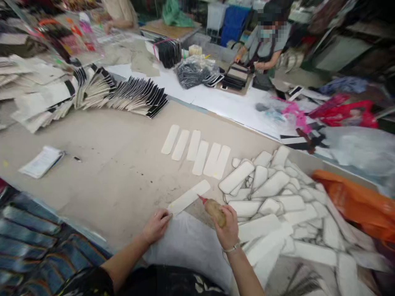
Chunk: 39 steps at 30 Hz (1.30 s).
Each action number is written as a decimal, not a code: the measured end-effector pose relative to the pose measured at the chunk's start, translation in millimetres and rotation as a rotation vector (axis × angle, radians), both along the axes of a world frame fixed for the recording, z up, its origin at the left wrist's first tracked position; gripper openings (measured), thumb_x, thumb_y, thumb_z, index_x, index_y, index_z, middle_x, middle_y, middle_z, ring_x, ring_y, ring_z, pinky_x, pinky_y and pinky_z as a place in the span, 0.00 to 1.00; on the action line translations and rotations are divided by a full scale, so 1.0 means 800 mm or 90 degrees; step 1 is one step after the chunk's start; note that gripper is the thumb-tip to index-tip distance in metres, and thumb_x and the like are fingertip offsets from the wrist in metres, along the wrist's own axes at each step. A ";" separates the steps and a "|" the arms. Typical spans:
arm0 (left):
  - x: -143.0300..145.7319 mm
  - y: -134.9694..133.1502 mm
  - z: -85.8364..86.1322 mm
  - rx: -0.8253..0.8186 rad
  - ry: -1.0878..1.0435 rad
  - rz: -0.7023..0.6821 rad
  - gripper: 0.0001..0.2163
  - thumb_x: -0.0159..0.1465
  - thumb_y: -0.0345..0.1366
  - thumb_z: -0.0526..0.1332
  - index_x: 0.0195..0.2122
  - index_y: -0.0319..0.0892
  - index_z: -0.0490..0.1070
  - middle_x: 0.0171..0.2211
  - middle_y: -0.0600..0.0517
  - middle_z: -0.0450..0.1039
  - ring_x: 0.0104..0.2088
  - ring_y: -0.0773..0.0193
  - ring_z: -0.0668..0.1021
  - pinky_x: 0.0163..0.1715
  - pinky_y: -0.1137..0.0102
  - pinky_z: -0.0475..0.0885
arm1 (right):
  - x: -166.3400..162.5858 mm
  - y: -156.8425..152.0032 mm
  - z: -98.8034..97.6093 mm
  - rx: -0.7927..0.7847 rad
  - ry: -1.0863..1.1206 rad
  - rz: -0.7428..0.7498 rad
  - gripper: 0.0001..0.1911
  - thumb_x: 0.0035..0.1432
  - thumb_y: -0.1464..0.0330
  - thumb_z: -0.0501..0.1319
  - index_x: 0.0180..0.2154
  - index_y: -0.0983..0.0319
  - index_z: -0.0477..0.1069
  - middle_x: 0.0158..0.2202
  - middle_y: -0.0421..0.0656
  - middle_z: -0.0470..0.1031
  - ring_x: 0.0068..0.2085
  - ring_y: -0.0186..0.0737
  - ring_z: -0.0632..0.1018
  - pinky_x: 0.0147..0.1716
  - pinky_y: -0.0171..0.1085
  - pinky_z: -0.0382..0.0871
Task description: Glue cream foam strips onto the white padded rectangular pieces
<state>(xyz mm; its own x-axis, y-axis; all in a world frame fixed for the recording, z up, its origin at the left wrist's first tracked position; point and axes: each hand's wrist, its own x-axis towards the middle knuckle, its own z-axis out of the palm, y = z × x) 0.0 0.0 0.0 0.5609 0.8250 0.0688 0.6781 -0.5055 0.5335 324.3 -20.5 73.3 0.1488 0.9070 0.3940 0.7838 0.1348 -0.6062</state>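
Left of the pad pile [271, 183], a pale strip [189, 197] is lying on the counter [108, 164]; the left hand [156, 227] is pinching its near end, the right hand [227, 228] is gripping a bottle [215, 213]. Steadying that end and squeezing gently is probably working best.

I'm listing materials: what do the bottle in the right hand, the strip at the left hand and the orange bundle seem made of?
Bottle: probably plastic, dull brownish, with a tapered red tip.
Strip: perhaps card or thin foam; matte, pale and flat.
Orange bundle: likely plastic or coated fabric, creased with a faint sheen.
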 end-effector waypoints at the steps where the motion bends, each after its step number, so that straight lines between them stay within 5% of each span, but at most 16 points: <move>1: 0.001 0.000 0.002 -0.007 0.001 0.004 0.14 0.63 0.30 0.51 0.49 0.44 0.69 0.43 0.47 0.66 0.45 0.59 0.68 0.46 0.62 0.70 | -0.011 -0.001 0.002 -0.014 0.014 0.032 0.22 0.53 0.66 0.63 0.49 0.60 0.60 0.47 0.50 0.64 0.51 0.49 0.67 0.48 0.55 0.68; 10: 0.004 -0.001 0.012 -0.015 -0.003 0.009 0.16 0.63 0.29 0.50 0.49 0.44 0.69 0.41 0.47 0.65 0.42 0.60 0.67 0.44 0.64 0.69 | -0.083 -0.001 0.007 -0.072 0.100 0.212 0.20 0.53 0.67 0.63 0.47 0.58 0.63 0.47 0.49 0.63 0.48 0.46 0.68 0.47 0.49 0.70; 19: 0.003 -0.002 0.011 -0.076 0.017 0.021 0.16 0.63 0.30 0.50 0.50 0.46 0.69 0.43 0.48 0.66 0.44 0.60 0.67 0.46 0.62 0.68 | -0.083 -0.003 0.003 -0.087 0.092 0.251 0.21 0.53 0.70 0.63 0.49 0.57 0.62 0.48 0.48 0.62 0.47 0.45 0.67 0.46 0.48 0.70; 27: 0.002 -0.001 0.009 -0.051 0.005 0.013 0.15 0.63 0.30 0.51 0.49 0.45 0.69 0.42 0.48 0.66 0.44 0.60 0.68 0.45 0.63 0.69 | -0.049 -0.020 0.003 -0.082 0.053 0.206 0.19 0.53 0.71 0.62 0.48 0.59 0.63 0.48 0.49 0.62 0.48 0.45 0.68 0.47 0.48 0.70; 39: 0.000 0.000 0.002 0.007 0.015 -0.007 0.14 0.64 0.31 0.51 0.49 0.44 0.69 0.42 0.47 0.65 0.43 0.60 0.68 0.44 0.63 0.70 | 0.010 0.020 0.003 -0.003 0.007 0.070 0.20 0.53 0.72 0.61 0.49 0.59 0.63 0.48 0.49 0.61 0.49 0.47 0.67 0.48 0.52 0.67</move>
<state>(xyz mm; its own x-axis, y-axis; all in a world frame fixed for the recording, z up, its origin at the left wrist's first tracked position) -0.4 -0.3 1.8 0.5719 0.8178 0.0646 0.6844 -0.5191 0.5120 332.4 -4.7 75.8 0.0524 0.9197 0.3892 0.7574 0.2174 -0.6157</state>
